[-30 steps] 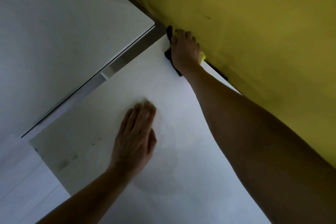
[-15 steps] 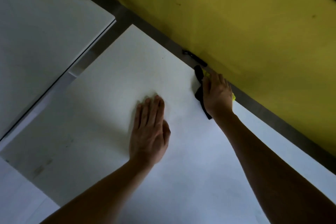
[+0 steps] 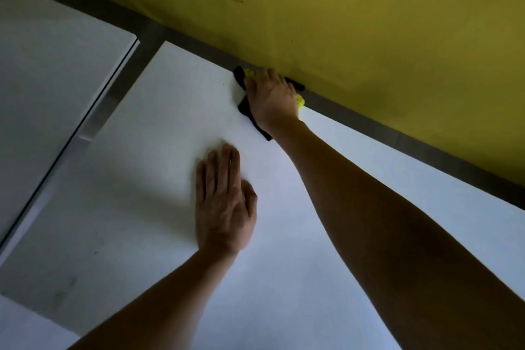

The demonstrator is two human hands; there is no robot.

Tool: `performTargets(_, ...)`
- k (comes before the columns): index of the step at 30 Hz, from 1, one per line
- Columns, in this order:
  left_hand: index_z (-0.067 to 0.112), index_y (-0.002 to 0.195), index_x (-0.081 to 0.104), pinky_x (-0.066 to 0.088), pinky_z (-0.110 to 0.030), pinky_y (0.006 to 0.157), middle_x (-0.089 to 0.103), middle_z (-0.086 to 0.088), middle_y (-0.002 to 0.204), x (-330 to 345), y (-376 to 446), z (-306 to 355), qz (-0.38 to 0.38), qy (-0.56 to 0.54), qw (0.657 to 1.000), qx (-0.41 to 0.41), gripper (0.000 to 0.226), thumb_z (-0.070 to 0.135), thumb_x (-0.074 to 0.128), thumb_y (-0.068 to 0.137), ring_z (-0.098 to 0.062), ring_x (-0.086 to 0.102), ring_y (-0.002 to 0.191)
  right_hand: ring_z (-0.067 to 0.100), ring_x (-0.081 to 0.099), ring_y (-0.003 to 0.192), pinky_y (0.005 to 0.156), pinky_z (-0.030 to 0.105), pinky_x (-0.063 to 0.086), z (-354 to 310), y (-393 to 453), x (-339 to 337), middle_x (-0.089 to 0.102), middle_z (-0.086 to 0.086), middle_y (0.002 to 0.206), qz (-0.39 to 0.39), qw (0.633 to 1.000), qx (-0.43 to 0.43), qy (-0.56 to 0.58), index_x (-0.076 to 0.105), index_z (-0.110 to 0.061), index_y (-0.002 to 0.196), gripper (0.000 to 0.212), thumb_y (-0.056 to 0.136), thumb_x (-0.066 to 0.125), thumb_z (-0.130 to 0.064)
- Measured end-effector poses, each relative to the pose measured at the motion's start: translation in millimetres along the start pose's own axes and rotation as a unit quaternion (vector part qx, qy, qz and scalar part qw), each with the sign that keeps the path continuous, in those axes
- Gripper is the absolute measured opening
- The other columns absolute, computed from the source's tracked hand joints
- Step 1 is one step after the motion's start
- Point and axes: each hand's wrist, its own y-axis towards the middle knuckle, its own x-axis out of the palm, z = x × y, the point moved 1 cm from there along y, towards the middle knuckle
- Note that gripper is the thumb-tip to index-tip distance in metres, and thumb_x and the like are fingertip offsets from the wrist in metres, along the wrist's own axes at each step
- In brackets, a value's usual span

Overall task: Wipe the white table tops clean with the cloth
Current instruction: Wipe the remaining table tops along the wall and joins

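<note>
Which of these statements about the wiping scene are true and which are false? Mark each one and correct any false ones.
1. The right hand presses the cloth at the table's far edge, by the yellow wall. True.
2. The left hand holds a spray bottle. False: it rests flat on the white table top, holding nothing.
3. The cloth is all white. False: it shows black and bright yellow.
4. A second white table top stands to the left, across a gap. True.

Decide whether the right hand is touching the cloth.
Touching: the head view shows the right hand pressed flat on the cloth, whose edges stick out around it.
</note>
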Motion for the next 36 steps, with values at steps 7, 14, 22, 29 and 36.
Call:
performTargets(7,0.008,0.161,0.034,0.017,-0.056,0.128,0.031,-0.016,0.169,-1.4,-3.2,0.2,0.011,-0.002,1.000,0.017,0.060,0.026,0.038,0.104,-0.045,0.030,0.154,0.040,0.057,0.106,0.089,0.046,0.038,137.2,-97.4,-51.0,0.061,0.019,0.113,0.051,0.990,0.121,-0.058,0.059,-0.009,0.112,0.055,0.098,0.022,-0.047)
performTargets(14,0.022,0.159,0.043,0.018,-0.059,0.126,0.034,-0.012,0.168,1.1,-1.6,0.9,-0.002,0.016,0.992,0.124,0.056,0.027,0.038,0.103,-0.044,0.033,0.152,0.040,0.056,0.103,0.089,0.045,0.035,183.4,-127.5,-71.9,0.061,0.019,0.107,0.090,0.973,0.198,-0.071,0.060,-0.006,0.103,0.044,0.099,0.031,-0.039)
performTargets(22,0.032,0.155,0.049,0.018,-0.058,0.126,0.037,-0.016,0.166,-1.5,-1.6,1.7,0.005,0.002,0.989,0.145,0.051,0.029,0.042,0.105,-0.047,0.036,0.148,0.034,0.056,0.111,0.096,0.045,0.036,75.2,-63.9,-23.9,0.062,0.012,0.117,0.060,0.989,0.128,-0.049,0.058,-0.012,0.115,0.039,0.104,0.034,-0.040)
performTargets(29,0.030,0.148,0.059,0.029,-0.053,0.123,0.047,-0.011,0.161,3.8,-0.6,1.6,0.027,-0.020,0.970,0.241,0.041,0.028,0.049,0.108,-0.041,0.048,0.143,0.033,0.056,0.112,0.096,0.042,0.037,93.2,-73.9,-36.5,0.061,0.012,0.119,0.027,0.999,0.038,-0.026,0.055,-0.011,0.122,0.040,0.105,0.035,-0.041)
performTargets(36,0.001,0.139,0.058,0.033,-0.052,0.122,0.051,-0.025,0.153,9.5,-21.6,49.9,0.019,-0.011,0.986,0.164,0.047,0.022,0.047,0.099,-0.045,0.049,0.140,0.036,0.056,0.112,0.097,0.045,0.036,191.8,-140.9,-73.6,0.061,0.016,0.119,0.055,0.992,0.104,-0.048,0.056,-0.009,0.117,0.039,0.103,0.037,-0.040)
